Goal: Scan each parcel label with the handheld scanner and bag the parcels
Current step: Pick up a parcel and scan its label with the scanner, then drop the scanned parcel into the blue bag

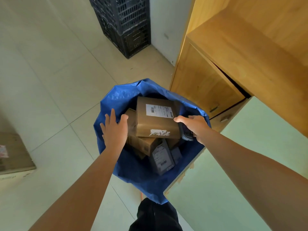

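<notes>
Fingers: left hand [115, 129] splayed, right hand [197, 126] grasping scanner [186, 133]; blue bag [133, 165] holds labelled box [156, 120] atop other parcels [160, 157].

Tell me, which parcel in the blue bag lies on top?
The brown box with the white label facing up; the other brown boxes and grey packets lie beneath it, lower in the blue bag.
</notes>
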`<state>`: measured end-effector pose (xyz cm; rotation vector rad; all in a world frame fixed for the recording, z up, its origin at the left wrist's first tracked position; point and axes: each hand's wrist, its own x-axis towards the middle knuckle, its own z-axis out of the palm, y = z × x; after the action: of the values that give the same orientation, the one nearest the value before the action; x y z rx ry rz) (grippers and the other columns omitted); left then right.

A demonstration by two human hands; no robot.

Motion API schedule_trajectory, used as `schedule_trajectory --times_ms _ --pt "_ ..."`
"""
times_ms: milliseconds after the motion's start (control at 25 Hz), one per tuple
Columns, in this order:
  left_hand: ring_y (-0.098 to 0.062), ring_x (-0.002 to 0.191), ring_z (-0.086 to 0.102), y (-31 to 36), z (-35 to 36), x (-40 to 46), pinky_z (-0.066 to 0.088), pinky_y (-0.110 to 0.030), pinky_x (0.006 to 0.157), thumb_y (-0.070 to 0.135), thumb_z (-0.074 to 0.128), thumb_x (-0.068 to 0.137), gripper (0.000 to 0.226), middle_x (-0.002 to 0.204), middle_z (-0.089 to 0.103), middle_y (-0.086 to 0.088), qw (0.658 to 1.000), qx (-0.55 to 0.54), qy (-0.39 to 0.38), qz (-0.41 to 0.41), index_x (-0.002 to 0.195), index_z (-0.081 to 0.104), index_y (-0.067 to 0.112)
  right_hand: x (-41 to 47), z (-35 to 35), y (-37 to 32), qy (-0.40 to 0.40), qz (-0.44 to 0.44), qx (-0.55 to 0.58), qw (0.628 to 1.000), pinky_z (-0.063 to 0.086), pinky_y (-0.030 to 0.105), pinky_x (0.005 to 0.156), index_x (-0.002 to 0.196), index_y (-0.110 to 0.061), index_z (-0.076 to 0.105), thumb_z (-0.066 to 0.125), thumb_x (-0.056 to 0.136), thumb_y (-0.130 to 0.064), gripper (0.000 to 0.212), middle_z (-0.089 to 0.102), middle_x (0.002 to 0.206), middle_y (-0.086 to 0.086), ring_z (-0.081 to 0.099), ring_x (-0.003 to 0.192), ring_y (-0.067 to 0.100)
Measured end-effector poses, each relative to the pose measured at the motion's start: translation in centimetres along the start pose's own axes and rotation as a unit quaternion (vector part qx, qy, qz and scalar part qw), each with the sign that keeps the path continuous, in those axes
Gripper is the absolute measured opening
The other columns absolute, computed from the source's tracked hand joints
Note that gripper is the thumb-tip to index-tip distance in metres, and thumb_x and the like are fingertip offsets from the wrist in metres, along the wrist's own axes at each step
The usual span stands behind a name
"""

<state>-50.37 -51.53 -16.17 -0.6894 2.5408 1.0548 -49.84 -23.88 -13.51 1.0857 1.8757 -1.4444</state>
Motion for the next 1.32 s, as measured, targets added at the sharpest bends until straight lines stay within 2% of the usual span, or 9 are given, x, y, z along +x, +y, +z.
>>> schedule_trajectory --times_ms 120,280,440,680,880,960,1040,1160,1320 --pt "-0.026 0.152 0.005 2.6 -0.7 -2.0 0.011 -0.053 0.12 0.063 0.034 0.082 0.074 0.161 0.028 0.004 0.997 -0.079 0.0 -0.027 0.153 0.025 0.041 -2.4 -1.0 -0.6 0.007 -0.031 -0.011 0.999 0.051 0.035 0.084 0.082 -0.023 0.056 0.084 0.078 -0.043 0.034 0.061 0.091 0.002 0.057 0.081 0.016" --pt "-0.029 0.141 0.035 7.3 -1.8 -5.7 0.03 -0.053 0.113 0.065 0.037 0.081 0.073 0.139 0.056 -0.001 0.993 -0.112 -0.018 0.037 0.15 0.029 0.042 -6.8 -3.5 -1.0 0.032 -0.069 -0.023 0.997 0.043 0.032 0.071 0.081 -0.015 0.061 0.083 0.074 -0.048 0.041 0.058 0.084 0.007 0.057 0.074 0.019" --pt "-0.02 0.118 0.054 13.3 -1.9 -10.5 0.046 -0.042 0.099 0.053 0.042 0.087 0.064 0.131 0.06 -0.003 0.979 -0.125 -0.031 0.156 0.146 0.044 0.029 -11.8 -7.8 -0.7 0.062 -0.114 -0.012 0.992 0.042 0.031 0.066 0.082 -0.016 0.062 0.085 0.073 -0.046 0.039 0.057 0.084 0.007 0.059 0.077 0.021" --pt "-0.013 0.121 0.05 20.8 0.9 -19.5 0.038 -0.036 0.099 0.044 0.037 0.096 0.046 0.129 0.059 0.006 0.947 -0.133 -0.147 0.252 0.134 0.055 0.026 -19.2 -16.6 3.0 0.155 -0.129 0.062 0.977 0.056 0.031 0.068 0.099 -0.019 0.072 0.09 0.068 -0.04 0.041 0.073 0.089 0.006 0.068 0.074 0.021" --pt "-0.018 0.093 0.051 24.5 4.4 -27.5 0.04 -0.041 0.088 0.04 0.033 0.099 0.032 0.098 0.054 0.003 0.932 -0.114 -0.181 0.291 0.104 0.058 0.021 -23.5 -24.2 7.6 0.209 -0.137 0.076 0.965 0.056 0.028 0.063 0.101 -0.023 0.068 0.09 0.07 -0.041 0.043 0.071 0.089 0.0 0.068 0.076 0.017" --pt "-0.021 0.084 0.048 25.8 6.5 -31.2 0.041 -0.043 0.084 0.035 0.033 0.098 0.027 0.089 0.053 -0.002 0.926 -0.095 -0.187 0.313 0.092 0.052 0.017 -24.8 -27.5 9.8 0.221 -0.137 0.047 0.964 0.061 0.031 0.071 0.106 -0.023 0.068 0.09 0.067 -0.047 0.051 0.072 0.094 0.001 0.071 0.082 0.019" --pt "-0.022 0.087 0.049 26.3 8.9 -34.4 0.038 -0.041 0.077 0.035 0.032 0.096 0.03 0.089 0.055 -0.002 0.921 -0.079 -0.196 0.327 0.095 0.054 0.015 -25.8 -30.2 12.0 0.224 -0.125 0.018 0.966 0.06 0.034 0.078 0.109 -0.021 0.066 0.09 0.066 -0.049 0.056 0.073 0.099 0.004 0.072 0.089 0.023" --pt "-0.016 0.097 0.047 27.0 13.5 -40.6 0.032 -0.034 0.08 0.04 0.034 0.095 0.04 0.106 0.057 0.007 0.915 -0.054 -0.225 0.33 0.12 0.059 0.024 -27.9 -35.5 16.9 0.239 -0.109 -0.013 0.965 0.055 0.028 0.069 0.104 -0.018 0.068 0.09 0.066 -0.048 0.053 0.073 0.097 0.006 0.07 0.084 0.02" --pt "-0.015 0.098 0.046 27.5 19.2 -48.2 0.033 -0.032 0.081 0.04 0.04 0.096 0.04 0.114 0.059 0.003 0.912 -0.043 -0.259 0.314 0.127 0.059 0.023 -29.9 -42.7 23.9 0.264 -0.081 -0.095 0.956 0.048 0.023 0.061 0.093 -0.018 0.073 0.089 0.066 -0.048 0.043 0.069 0.084 0.001 0.062 0.07 0.014"
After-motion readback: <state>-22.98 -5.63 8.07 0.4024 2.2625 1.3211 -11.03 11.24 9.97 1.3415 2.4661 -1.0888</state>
